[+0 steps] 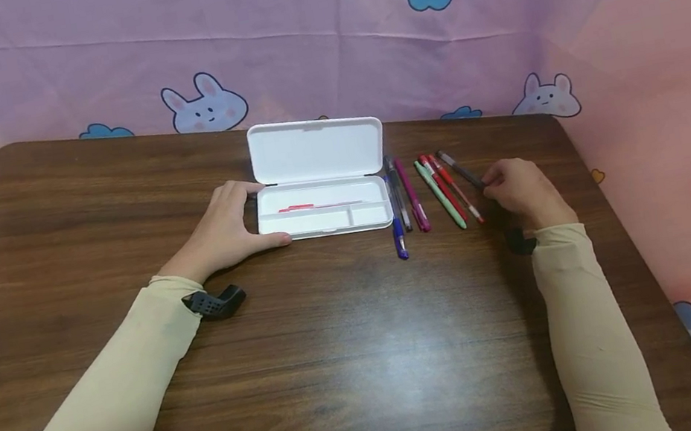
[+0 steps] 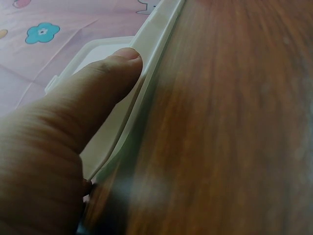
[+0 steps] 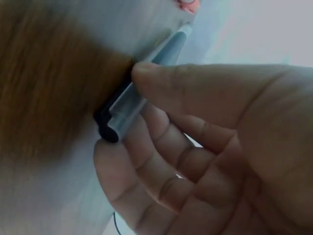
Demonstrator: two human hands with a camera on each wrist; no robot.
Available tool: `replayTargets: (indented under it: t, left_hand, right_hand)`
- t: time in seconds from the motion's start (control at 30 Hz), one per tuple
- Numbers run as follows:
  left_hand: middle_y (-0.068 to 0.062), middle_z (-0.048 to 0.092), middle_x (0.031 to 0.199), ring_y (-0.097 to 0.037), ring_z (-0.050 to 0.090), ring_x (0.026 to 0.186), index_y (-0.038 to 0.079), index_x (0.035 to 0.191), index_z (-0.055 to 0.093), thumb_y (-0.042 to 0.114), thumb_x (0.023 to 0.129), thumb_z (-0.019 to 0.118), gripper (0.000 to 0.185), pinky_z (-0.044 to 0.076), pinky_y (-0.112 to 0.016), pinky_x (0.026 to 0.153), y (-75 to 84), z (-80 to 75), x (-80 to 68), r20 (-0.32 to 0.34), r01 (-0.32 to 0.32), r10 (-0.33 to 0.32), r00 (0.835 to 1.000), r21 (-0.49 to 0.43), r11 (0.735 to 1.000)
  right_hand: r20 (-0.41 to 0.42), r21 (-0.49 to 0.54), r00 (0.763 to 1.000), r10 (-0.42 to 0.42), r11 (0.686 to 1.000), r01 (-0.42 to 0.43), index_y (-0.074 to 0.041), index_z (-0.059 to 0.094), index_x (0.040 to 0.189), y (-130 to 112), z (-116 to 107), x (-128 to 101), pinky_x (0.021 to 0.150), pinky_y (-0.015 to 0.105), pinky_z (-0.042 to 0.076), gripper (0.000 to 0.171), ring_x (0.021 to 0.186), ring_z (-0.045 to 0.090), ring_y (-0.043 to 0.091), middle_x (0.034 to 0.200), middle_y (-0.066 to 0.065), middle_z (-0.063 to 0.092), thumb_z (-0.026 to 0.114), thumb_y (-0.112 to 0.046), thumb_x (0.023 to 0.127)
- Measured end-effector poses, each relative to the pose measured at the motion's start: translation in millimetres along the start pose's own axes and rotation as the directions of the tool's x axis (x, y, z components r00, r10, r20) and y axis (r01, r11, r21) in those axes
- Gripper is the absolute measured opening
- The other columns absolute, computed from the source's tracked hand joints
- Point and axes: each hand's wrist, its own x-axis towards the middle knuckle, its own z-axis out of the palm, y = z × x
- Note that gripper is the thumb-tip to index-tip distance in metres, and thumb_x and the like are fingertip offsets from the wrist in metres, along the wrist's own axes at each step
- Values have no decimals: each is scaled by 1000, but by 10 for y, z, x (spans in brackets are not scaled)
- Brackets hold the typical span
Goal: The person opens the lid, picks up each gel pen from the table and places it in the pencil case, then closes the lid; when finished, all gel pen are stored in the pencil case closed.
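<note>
A white pencil case (image 1: 316, 151) lies with its lid raised, and several pink or red strips (image 1: 310, 207) show inside its tray. Around the case's left end, my left hand (image 1: 219, 228) holds it, the thumb along the front wall and the fingers by the hinge side. In the left wrist view the thumb (image 2: 105, 81) presses on the case's edge. My right hand (image 1: 526, 190) pinches the near end of a black gel pen (image 1: 458, 167) on the right. Its clear barrel and black cap (image 3: 108, 132) show close up between thumb and fingers.
Beside the case lie a blue pen (image 1: 398, 230), a black pen (image 1: 400, 195) and a purple pen (image 1: 413, 197). Further right are a mint-green pen (image 1: 440, 194) and two red pens (image 1: 450, 188). A patterned cloth (image 1: 304, 41) hangs behind the brown table (image 1: 342, 367).
</note>
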Motion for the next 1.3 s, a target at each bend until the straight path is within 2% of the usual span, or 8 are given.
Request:
replayTargets:
  t: [0.13,0.27,0.4,0.63,0.77,1.03,1.2,1.3]
  left_hand:
    - [-13,45,144,-32,36,133,6,148,43,67,75,83,103,34,-55,111,2,-13,-8,-5,1,-1,1000,-2,1000]
    - [-14,45,144,-32,36,134,5,147,43,67,74,84,104,34,-55,111,3,-28,-8,-10,-3,3,1000,2,1000]
    - [-13,45,143,-32,37,134,6,147,44,68,74,83,104,34,-55,111,-8,-37,-15,-11,-2,2,1000,5,1000]
    - [-13,45,143,-33,36,135,6,147,44,69,74,83,104,34,-56,111,-25,-48,-27,-11,3,-3,1000,6,1000]
    - [-13,45,144,-32,36,135,6,148,43,70,74,82,105,34,-55,111,-35,-44,-24,-12,5,-5,1000,6,1000]
    - [-13,44,145,-31,36,135,7,149,43,72,74,81,107,35,-55,111,-41,-10,-1,0,5,-5,1000,0,1000]
    - [-14,42,148,-32,35,138,6,150,42,73,74,80,109,34,-56,113,-48,4,1,8,10,-10,1000,3,1000]
    - [-14,42,150,-32,34,139,6,151,41,73,74,80,109,34,-56,114,-44,11,0,7,12,-12,1000,9,1000]
  right_hand:
    - [-103,-27,993,-55,998,52,6,67,116,-25,-15,-15,85,54,49,23,97,61,38,112,27,67,61,-8,99]
    - [-195,-23,973,-127,992,125,5,68,115,-115,-47,-49,85,56,50,22,98,64,40,109,27,69,61,-7,98]
    - [-248,-28,950,-191,981,190,4,69,114,-269,-80,-105,87,57,51,19,100,65,40,108,26,69,62,-5,98]
    - [-351,-38,891,-289,955,295,-2,72,113,-649,-26,-226,80,53,52,17,94,66,33,105,16,67,65,-9,99]
    - [-347,-82,867,-358,932,353,-3,73,114,-900,67,-242,79,50,54,17,94,65,29,107,12,68,67,-9,99]
    - [-276,-156,834,-478,878,452,-6,75,111,-1295,276,-161,81,45,55,15,99,63,26,109,9,70,69,-7,97]
    - [-200,-198,824,-530,845,496,-8,75,111,-1501,396,-45,78,45,56,15,97,62,25,107,8,70,68,-8,98]
    - [-155,-225,828,-539,835,502,-10,76,111,-1606,459,25,77,45,55,15,94,63,24,105,6,70,67,-10,99]
